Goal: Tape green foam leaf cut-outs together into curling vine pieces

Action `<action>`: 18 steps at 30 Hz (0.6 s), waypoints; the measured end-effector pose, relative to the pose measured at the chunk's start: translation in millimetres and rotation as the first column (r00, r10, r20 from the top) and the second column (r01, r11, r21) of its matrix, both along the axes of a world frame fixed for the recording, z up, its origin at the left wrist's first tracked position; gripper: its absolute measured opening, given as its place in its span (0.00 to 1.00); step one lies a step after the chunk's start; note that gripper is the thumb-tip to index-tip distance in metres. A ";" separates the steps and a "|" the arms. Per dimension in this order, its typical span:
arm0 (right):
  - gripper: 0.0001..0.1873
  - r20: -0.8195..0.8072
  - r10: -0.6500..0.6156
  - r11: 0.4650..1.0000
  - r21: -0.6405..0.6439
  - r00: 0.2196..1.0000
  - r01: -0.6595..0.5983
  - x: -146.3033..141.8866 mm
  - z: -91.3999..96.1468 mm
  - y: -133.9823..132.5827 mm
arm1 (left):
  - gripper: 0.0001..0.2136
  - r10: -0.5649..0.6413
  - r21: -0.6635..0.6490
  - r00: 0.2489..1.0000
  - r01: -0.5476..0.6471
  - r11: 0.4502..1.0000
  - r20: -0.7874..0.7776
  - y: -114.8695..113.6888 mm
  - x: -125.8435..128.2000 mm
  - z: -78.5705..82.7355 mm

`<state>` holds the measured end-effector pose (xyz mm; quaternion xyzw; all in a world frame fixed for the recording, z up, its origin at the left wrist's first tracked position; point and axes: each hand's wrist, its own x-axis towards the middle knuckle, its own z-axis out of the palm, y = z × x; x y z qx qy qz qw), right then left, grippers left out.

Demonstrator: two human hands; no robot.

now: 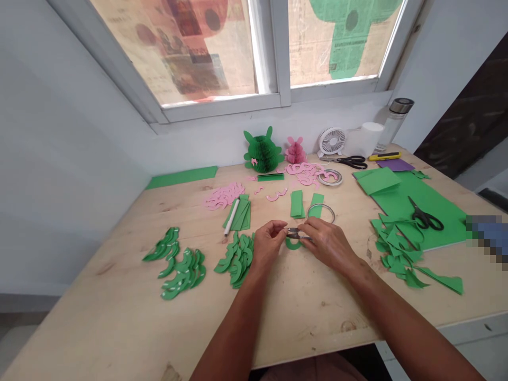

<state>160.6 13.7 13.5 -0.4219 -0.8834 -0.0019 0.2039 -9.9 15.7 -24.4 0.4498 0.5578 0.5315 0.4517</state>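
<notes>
My right hand (323,239) is closed around a small dark metal tool with two narrow jaws (293,232); whether it is scissors or pliers I cannot tell. Its jaws point left to my left hand (270,242), whose thumb and fingers are pinched together at the tips. What they pinch is too small to make out. Just below the tool lies a curved green paper piece (293,244). A thin ring (334,211), like a nearly used tape roll, stands behind my right hand. Left of my left hand is a pile of curved green paper pieces (237,259).
More green pieces (184,272) lie further left. A white pen (232,217) rests on green strips. Pink cutouts (224,196) and a green paper figure (262,153) are behind. Black scissors (426,217) lie on green sheets (440,198) at right, beside paper scraps (399,248).
</notes>
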 end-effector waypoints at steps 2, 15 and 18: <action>0.08 -0.001 0.002 1.000 -0.002 1.000 -0.002 -0.2 0.2 -0.1 | 0.08 -0.002 -0.004 1.000 0.002 1.000 0.005 0.2 0.2 -0.1; 0.08 -0.020 0.002 1.000 -0.018 1.000 -0.003 -1.0 1.0 -0.4 | 0.05 0.002 0.006 1.000 -0.002 1.000 -0.031 0.3 -0.2 1.7; 0.09 -0.080 -0.010 0.998 -0.062 0.997 0.005 0.1 2.2 0.0 | 0.07 0.003 -0.007 1.000 -0.003 1.000 0.020 -1.6 -0.2 7.9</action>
